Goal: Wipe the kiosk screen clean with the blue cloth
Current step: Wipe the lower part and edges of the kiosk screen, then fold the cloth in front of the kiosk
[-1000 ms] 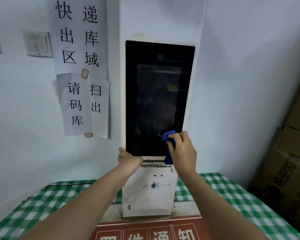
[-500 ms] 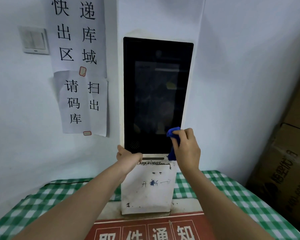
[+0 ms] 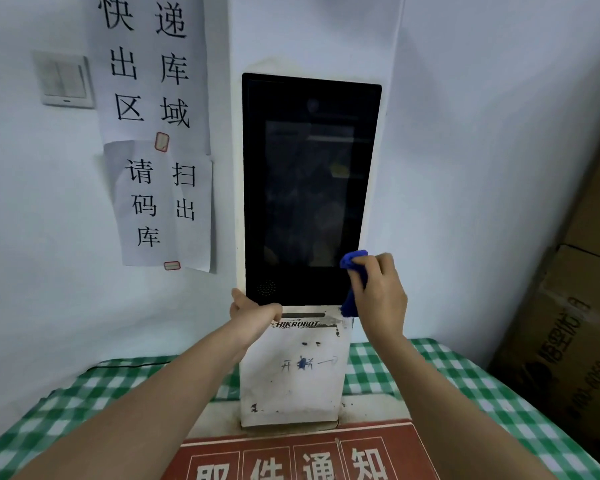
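Gripping blue cloth [image 3: 353, 268], right hand [image 3: 380, 296] against kiosk screen [image 3: 309, 188]

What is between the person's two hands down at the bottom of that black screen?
In the head view, the kiosk screen's black lower border and the pale HIKROBOT strip lie between the left hand and the right hand, which holds the blue cloth.

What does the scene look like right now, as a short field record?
screen: dark, upright, smudges visible
cloth: blue, bunched, at the screen's lower right corner
right hand: grips the cloth against the screen
left hand: braces the kiosk's lower left corner
table: green checked covering
box: cardboard, far right
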Action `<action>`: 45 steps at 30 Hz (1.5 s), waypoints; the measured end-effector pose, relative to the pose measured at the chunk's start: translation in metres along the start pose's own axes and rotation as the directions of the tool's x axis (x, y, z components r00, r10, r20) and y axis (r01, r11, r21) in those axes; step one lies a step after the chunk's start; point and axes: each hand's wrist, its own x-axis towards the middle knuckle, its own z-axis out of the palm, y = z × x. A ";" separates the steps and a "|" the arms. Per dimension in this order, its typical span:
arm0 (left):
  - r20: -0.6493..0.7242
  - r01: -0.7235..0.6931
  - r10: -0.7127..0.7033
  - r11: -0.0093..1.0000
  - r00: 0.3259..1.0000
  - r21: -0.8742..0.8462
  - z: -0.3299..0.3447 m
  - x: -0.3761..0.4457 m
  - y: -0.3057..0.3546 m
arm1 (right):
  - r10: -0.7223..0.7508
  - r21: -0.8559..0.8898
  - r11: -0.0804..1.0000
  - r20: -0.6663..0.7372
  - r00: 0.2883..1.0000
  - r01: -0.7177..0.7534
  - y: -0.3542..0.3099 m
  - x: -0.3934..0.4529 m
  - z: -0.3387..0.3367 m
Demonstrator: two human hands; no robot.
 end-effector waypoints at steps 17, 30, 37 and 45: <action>0.030 -0.010 0.009 1.000 1.000 0.024 -0.003 0.002 -0.003 | 0.134 0.028 0.990 0.052 0.990 -0.135 0.007 -0.009 0.008; 0.045 0.039 -0.048 0.981 0.998 0.189 0.000 -0.034 -0.020 | 0.257 -0.221 0.963 0.575 0.777 -0.155 0.026 -0.081 0.007; 0.270 -0.019 -0.044 0.974 0.962 0.225 0.030 -0.103 -0.028 | 0.330 0.180 0.798 0.669 0.666 -0.575 -0.019 -0.084 -0.028; 0.237 -0.046 0.048 0.999 0.970 -0.017 0.031 -0.160 -0.041 | 0.363 0.221 0.750 0.650 0.668 -0.623 -0.078 -0.112 -0.077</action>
